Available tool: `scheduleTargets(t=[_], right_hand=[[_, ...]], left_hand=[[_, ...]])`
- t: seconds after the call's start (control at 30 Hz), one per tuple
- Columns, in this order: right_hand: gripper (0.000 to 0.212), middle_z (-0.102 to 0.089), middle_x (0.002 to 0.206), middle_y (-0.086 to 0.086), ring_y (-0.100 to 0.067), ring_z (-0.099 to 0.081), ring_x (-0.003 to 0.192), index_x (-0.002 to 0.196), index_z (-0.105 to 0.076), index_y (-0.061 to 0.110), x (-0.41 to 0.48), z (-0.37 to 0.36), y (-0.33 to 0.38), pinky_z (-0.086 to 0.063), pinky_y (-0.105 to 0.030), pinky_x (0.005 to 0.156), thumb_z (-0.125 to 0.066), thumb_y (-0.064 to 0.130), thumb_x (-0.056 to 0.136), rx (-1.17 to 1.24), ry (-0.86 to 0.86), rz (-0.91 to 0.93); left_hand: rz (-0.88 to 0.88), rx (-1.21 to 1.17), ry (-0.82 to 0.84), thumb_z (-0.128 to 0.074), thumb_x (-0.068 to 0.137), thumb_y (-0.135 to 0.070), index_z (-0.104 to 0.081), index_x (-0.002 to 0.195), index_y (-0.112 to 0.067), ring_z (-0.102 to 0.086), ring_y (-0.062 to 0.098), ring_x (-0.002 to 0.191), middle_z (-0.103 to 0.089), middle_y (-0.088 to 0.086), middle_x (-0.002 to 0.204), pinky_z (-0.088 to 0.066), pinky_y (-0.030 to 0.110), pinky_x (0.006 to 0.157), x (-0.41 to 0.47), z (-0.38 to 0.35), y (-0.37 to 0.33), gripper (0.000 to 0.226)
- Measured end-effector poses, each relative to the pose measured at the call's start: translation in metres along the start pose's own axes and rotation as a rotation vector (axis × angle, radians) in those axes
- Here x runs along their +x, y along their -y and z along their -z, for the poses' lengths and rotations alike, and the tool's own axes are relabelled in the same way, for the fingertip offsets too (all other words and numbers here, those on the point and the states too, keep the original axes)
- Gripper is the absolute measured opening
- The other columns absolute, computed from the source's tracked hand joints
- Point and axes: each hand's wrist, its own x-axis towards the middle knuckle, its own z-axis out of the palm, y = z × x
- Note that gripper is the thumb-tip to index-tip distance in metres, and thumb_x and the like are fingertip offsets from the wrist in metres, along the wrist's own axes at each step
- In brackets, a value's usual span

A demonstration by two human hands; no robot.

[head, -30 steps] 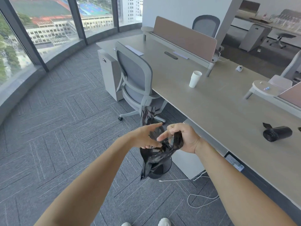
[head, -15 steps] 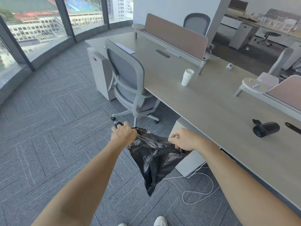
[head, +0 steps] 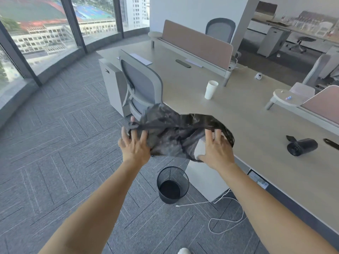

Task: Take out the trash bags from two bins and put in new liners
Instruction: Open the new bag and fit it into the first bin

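Since half a second ago both hands have lifted the black liner (head: 170,132) to mid-frame, billowed open, left hand (head: 134,143) gripping its left edge, right hand (head: 216,149) holding its right edge with fingers spread, above the bin (head: 173,185) beside the worktop (head: 247,129).

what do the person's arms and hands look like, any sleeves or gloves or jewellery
Both forearms are bare up to the frame edge, with no sleeve showing. The left hand and right hand wear no gloves; no watch, bracelet or ring is visible on the sides shown.
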Motion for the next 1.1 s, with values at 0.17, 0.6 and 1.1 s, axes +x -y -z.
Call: scheduleTargets(t=[0.17, 0.6, 1.1], right_hand=[[0.069, -0.065, 0.115, -0.008, -0.024, -0.067, 0.083, 0.139, -0.046, 0.019, -0.026, -0.025, 0.002, -0.053, -0.032, 0.069, -0.074, 0.027, 0.076, 0.030, 0.911, -0.057], [0.055, -0.062, 0.119, -0.022, -0.039, -0.063, 0.106, 0.127, -0.050, 0.005, -0.028, -0.009, -0.002, -0.052, -0.039, 0.083, -0.072, 0.017, 0.079, 0.186, 0.232, -0.134], [0.077, -0.053, 0.136, -0.015, -0.032, -0.054, 0.122, 0.137, -0.026, 0.006, -0.082, -0.024, 0.012, -0.042, -0.039, 0.097, -0.062, 0.052, 0.089, 0.589, 0.447, -0.345]], left_hand=[[-0.061, 0.049, 0.860, -0.057, 0.094, -0.021, -0.036, 0.147, -0.012, -0.059, 0.026, 0.096, -0.053, 0.016, 0.133, -0.055, 0.038, 0.092, -0.030, -0.014, 0.013, 0.058], [-0.081, -0.258, 0.209, -0.042, 0.100, -0.032, -0.017, 0.154, -0.012, -0.035, 0.038, 0.139, -0.029, 0.023, 0.151, -0.040, 0.040, 0.105, -0.012, -0.010, 0.024, 0.063], [-0.134, -0.371, 0.611, -0.059, 0.089, -0.055, -0.034, 0.145, -0.024, -0.057, 0.025, 0.111, -0.058, 0.005, 0.128, -0.047, 0.031, 0.089, -0.051, -0.031, 0.044, 0.068]])
